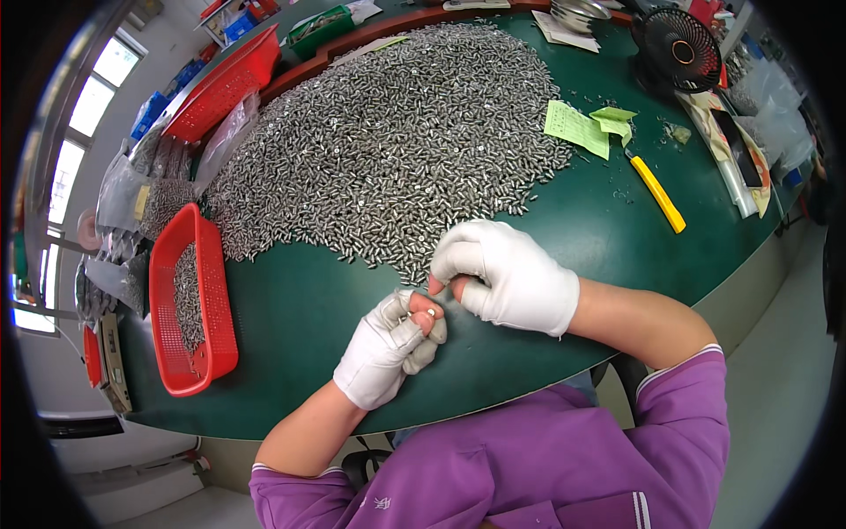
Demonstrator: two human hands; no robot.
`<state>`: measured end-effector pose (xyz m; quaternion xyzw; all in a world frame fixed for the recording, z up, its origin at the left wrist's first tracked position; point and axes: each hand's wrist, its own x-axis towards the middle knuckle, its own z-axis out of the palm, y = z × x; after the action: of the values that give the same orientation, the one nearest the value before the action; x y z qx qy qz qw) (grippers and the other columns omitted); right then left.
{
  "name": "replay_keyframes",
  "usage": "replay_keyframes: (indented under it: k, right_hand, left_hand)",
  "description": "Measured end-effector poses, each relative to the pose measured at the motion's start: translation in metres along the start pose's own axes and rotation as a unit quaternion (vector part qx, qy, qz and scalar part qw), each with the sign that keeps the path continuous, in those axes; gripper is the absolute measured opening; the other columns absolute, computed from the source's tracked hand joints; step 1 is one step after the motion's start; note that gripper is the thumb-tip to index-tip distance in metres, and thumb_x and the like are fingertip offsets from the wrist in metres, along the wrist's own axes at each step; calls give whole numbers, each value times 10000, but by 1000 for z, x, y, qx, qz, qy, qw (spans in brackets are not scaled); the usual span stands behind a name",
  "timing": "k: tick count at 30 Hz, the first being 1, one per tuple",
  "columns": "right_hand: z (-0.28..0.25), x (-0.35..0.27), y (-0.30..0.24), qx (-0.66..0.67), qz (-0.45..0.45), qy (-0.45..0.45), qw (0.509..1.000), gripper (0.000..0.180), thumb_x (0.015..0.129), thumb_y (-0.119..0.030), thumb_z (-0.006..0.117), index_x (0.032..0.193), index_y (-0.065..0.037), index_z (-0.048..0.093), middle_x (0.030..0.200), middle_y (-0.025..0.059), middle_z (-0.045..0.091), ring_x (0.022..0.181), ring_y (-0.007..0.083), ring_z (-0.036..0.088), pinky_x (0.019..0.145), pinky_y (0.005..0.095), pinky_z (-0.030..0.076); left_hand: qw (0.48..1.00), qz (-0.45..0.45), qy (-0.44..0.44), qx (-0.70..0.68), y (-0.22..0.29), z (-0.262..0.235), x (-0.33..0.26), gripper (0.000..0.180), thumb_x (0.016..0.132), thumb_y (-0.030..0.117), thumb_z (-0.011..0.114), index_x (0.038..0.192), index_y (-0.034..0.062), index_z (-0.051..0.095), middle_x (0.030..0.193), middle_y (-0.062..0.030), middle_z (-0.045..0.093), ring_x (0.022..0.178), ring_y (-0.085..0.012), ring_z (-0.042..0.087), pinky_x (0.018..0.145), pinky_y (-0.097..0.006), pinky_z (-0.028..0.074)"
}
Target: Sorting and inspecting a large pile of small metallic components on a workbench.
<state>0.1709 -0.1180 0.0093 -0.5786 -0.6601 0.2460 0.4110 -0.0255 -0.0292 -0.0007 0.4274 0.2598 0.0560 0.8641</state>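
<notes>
A wide heap of small, short, rod-shaped metal parts (379, 141) covers much of the green table. My left hand (388, 344), in a white glove with bare thumb and fingertip, is closed and pinches one small metal part (431, 312), its bright end showing. Just right of it, my right hand (507, 278), also in a white glove with bare fingertips, is at the heap's near tip. Its thumb and forefinger are bent toward each other. Whether anything is between them is hidden.
A red plastic basket (232, 331) with more metal parts stands at left; another red basket (231, 79) is farther back. On the right lie a green paper slip (577, 129), a yellow box cutter (657, 194) and a phone (737, 148). A black fan (679, 48) stands behind them.
</notes>
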Motion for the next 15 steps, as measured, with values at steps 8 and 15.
replay_keyframes:
  k: [8,15]
  right_hand:
    - [-9,2,-3,-173,-113,104,973,140,711,-163,708,840,-133,666,869,38,630,810,263,606,707,385,501]
    - [-6,3,-5,-174,-193,83,962,193,683,-167,719,859,-166,641,880,-7,606,801,222,598,656,365,454]
  left_hand:
    - [1000,15,-20,-13,-1,-3,0,207,921,290,630,999,108,566,812,-5,566,557,-55,408,478,-186,293]
    - [1000,-2,-10,-24,0,-3,0,217,918,309,630,989,115,563,813,23,573,562,-46,410,481,-180,292]
